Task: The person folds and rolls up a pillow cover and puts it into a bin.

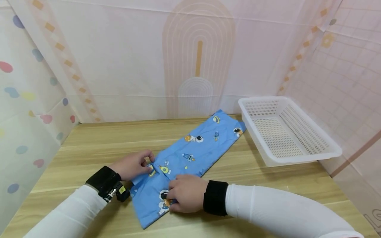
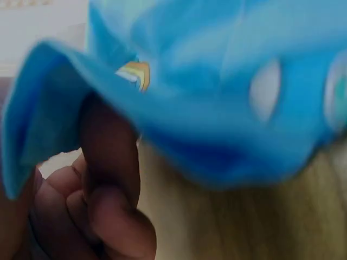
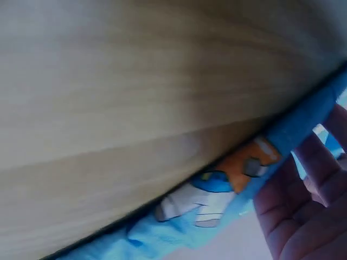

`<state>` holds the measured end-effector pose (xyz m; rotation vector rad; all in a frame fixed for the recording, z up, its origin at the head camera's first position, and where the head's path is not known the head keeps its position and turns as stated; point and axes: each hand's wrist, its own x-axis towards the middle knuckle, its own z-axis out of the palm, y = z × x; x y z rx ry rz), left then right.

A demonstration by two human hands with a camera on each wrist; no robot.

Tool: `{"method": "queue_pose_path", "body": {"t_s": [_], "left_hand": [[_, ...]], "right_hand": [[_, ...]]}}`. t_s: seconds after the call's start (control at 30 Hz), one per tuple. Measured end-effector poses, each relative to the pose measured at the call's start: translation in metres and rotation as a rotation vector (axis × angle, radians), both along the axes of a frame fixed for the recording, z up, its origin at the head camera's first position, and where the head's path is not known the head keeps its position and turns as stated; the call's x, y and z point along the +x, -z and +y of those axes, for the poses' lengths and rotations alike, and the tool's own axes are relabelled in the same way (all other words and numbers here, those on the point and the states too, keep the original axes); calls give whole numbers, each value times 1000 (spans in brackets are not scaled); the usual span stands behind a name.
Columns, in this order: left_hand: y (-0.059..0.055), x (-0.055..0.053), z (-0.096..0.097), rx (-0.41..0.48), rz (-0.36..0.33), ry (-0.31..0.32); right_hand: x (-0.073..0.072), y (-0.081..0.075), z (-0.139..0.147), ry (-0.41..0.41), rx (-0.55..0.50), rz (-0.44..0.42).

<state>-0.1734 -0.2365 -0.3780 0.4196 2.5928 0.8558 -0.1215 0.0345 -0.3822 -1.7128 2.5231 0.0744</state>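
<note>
A long blue cloth [image 1: 190, 145], printed with astronauts, rockets and planets, lies slantwise on the wooden table, its near part creased. At its left edge, my left hand [image 1: 135, 165] pinches the fabric between thumb and fingers. In the left wrist view, a raised flap of the cloth [image 2: 190, 108] drapes over a finger, partly hiding it. My right hand [image 1: 189, 193] grips the lower right edge beside a printed astronaut, fingers curled over the fabric. The right wrist view shows the cloth's dark-lined edge [image 3: 217, 189] along the fingers.
A white perforated plastic basket [image 1: 262, 145] stands at the right, close to the far end of the cloth. Light printed sheets [image 1: 128, 66] hang behind and on both sides of the wood-grain table [image 1: 104, 138].
</note>
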Motion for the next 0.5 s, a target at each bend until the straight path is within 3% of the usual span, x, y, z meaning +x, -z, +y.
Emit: {"method": "queue_pose_path", "body": {"t_s": [0.2,0.43,0.5], "left_hand": [[2,3,6,43,-26,67],[4,7,22,4,-21,162],[4,8,25,-3,-34,181]], "right_hand": [[-5,-4,15,96,1,-74],[-7,-2,25,169,13,-64],[-6,-5,27,233,-8,-115]]}}
